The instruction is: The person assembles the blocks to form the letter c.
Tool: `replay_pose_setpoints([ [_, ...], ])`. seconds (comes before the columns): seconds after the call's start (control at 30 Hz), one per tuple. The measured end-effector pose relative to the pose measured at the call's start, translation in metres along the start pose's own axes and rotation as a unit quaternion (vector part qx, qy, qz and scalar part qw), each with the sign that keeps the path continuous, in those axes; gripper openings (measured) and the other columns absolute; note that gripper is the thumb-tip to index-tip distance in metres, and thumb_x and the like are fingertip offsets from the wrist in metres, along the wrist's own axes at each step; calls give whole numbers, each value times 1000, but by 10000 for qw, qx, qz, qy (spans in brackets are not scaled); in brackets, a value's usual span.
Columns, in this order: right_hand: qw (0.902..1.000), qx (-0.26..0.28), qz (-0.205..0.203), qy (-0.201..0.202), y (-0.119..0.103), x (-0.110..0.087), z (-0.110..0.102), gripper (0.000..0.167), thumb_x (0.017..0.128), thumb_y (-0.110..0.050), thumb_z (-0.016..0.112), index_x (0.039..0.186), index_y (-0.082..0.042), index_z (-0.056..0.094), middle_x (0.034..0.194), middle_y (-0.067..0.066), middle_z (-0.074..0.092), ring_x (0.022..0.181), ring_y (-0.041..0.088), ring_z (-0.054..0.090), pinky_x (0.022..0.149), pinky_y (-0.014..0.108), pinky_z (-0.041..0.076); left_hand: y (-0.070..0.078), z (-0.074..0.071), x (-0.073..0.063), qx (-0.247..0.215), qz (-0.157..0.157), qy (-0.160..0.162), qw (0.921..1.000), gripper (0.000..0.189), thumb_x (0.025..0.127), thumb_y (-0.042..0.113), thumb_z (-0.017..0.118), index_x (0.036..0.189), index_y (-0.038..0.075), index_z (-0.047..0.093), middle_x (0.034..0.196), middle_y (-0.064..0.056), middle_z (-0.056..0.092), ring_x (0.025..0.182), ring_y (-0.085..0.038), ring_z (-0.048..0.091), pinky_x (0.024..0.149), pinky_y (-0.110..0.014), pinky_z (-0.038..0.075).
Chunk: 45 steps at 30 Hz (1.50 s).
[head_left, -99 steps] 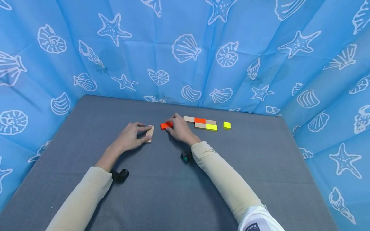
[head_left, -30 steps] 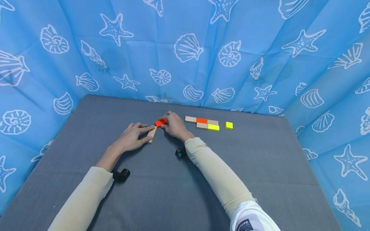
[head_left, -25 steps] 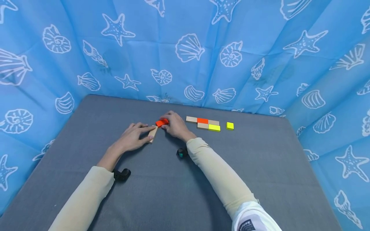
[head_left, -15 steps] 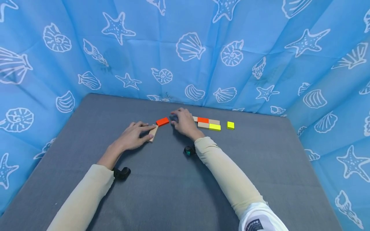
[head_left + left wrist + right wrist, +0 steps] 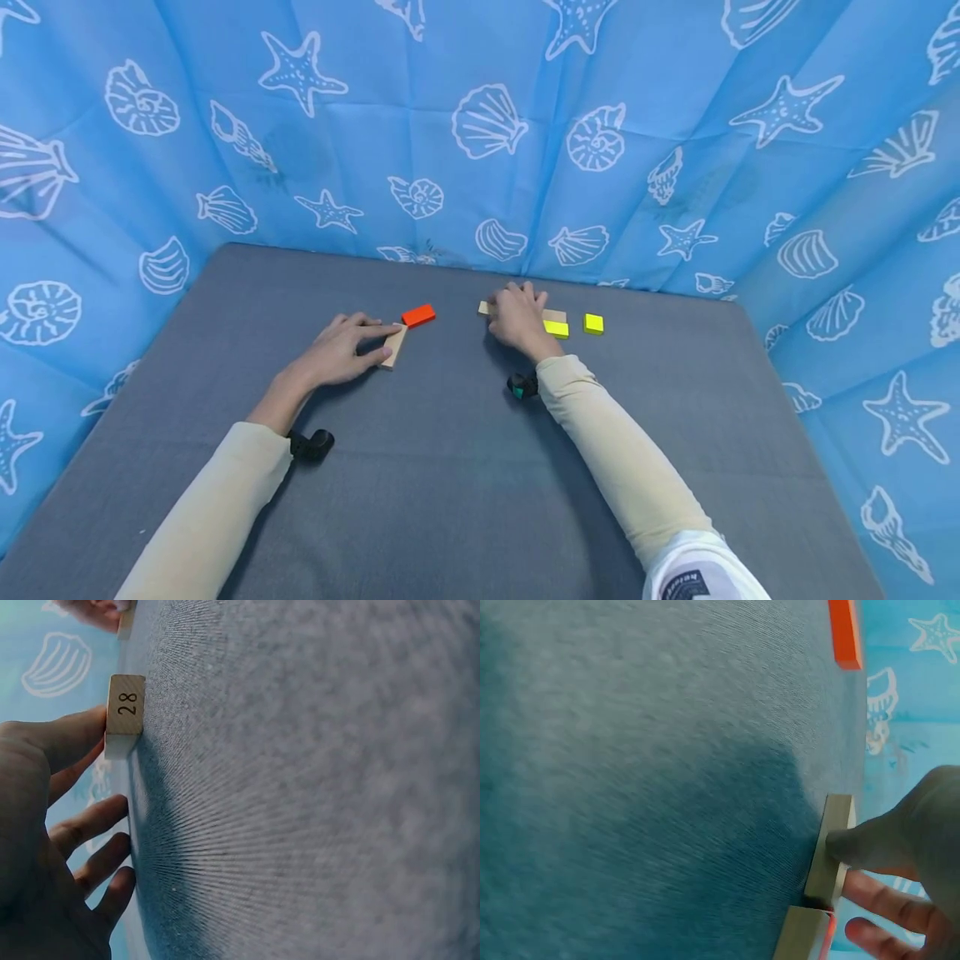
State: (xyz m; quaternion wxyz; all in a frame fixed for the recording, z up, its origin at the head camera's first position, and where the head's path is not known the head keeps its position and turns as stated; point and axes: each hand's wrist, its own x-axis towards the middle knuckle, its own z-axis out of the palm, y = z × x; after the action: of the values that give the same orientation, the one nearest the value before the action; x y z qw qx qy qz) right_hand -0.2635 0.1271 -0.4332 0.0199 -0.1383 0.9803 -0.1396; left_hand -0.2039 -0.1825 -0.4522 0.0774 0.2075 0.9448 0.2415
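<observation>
My left hand rests its index finger and thumb on a plain wooden block; its end is marked 28 in the left wrist view, where the other fingers spread out beside it. Against that block's far end lies a red block. My right hand covers much of a joined group of blocks. In the right wrist view, its thumb presses the near side of the group's leftmost wooden block, with fingers behind that block. A yellow block shows at the group's front right. The group's red block is mostly hidden.
A separate yellow block sits right of the group. All of these are on a grey cloth-covered table. A blue curtain with white shells and starfish hangs right behind the table's far edge.
My right hand brought the red block left to the wooden block's far end and let go of it. Then it moved right to the joined blocks. My left hand stayed in place.
</observation>
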Motion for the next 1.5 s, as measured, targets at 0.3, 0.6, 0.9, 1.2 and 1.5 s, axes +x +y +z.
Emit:
replay_pose_setpoints([
  [0.3,9971,350,-653,149,-12,-20,11,26,95,-14,69,120,-7,75,112,10,65,99,30,51,87,49,31,-1,-1,3,-11,33,-6,10000,50,100,40,65,148,27,56,142,-18,53,113,-35,46,86,-52,39],
  [0.6,9824,1447,-1160,-241,-27,-45,21,33,97,-13,71,128,-3,70,105,11,62,94,23,58,82,39,49,-6,-1,5,23,136,114,9998,50,99,42,66,146,26,59,139,-18,55,112,-36,45,88,-53,36],
  [0.9,9650,2153,-1279,-784,-38,-61,25,41,92,-11,76,132,-5,68,109,7,62,94,18,59,81,33,48,-9,0,6,-74,73,74,9999,52,97,46,67,145,26,60,137,-17,54,117,-38,43,91,-56,34],
  [1.2,9566,2468,-1291,-855,-43,-67,33,42,90,-15,80,131,-9,70,107,3,63,91,15,57,78,30,47,-13,0,6,-350,-5,37,9994,52,97,46,68,145,28,59,139,-15,53,118,-37,41,93,-57,33],
  [1.5,9459,2641,-1520,-1112,-45,-73,38,49,89,-19,82,136,-14,67,108,1,59,93,16,53,80,32,44,-13,0,6,-394,-52,3,9992,53,97,45,68,146,27,58,140,-16,52,117,-36,40,92,-56,33],
])
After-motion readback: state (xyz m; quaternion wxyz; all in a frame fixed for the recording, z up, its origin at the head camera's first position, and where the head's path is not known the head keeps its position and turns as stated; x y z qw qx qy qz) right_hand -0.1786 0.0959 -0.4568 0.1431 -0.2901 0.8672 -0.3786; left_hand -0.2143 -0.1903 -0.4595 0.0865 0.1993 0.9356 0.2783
